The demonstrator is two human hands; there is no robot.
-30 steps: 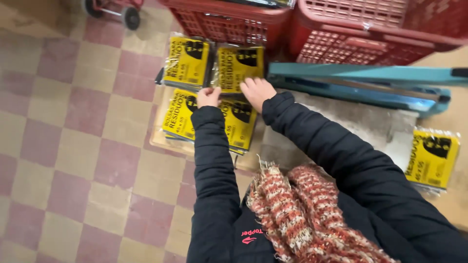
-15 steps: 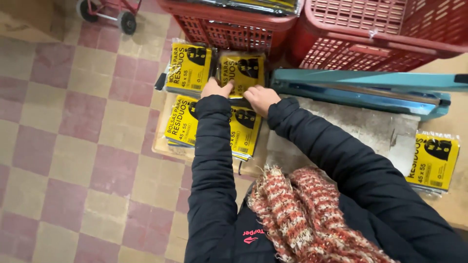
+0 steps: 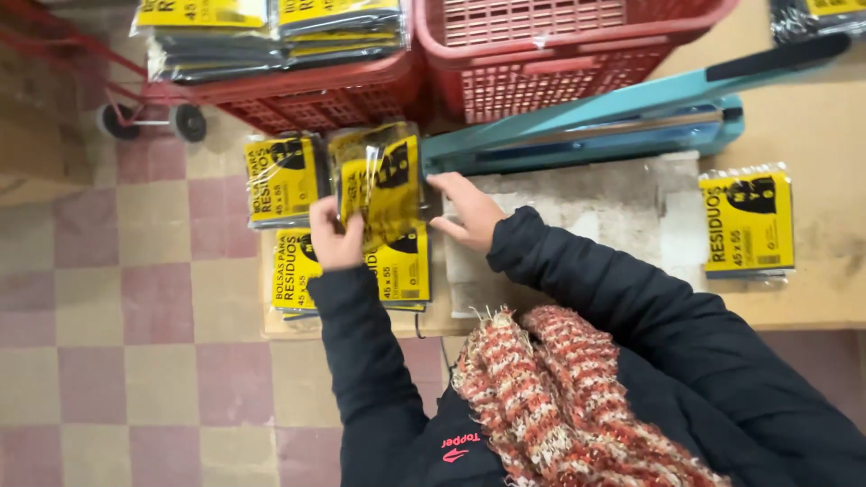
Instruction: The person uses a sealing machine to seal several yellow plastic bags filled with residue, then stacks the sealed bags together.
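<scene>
A glossy yellow-and-black plastic packet of folded bags (image 3: pixel 377 185) is lifted just above the stacks at the worktop's (image 3: pixel 812 298) left end, the left hand (image 3: pixel 334 239) with its fingers closed on the packet's lower left edge and the right hand (image 3: pixel 469 212) with fingers pressed flat against its right edge. Under and beside it lie three more stacks of the same yellow packets (image 3: pixel 281 179), close to the teal heat sealer (image 3: pixel 586 135). Two red plastic mesh baskets (image 3: pixel 559 54) stand behind, and a lone yellow packet (image 3: pixel 747 221) lies well apart on the right.
</scene>
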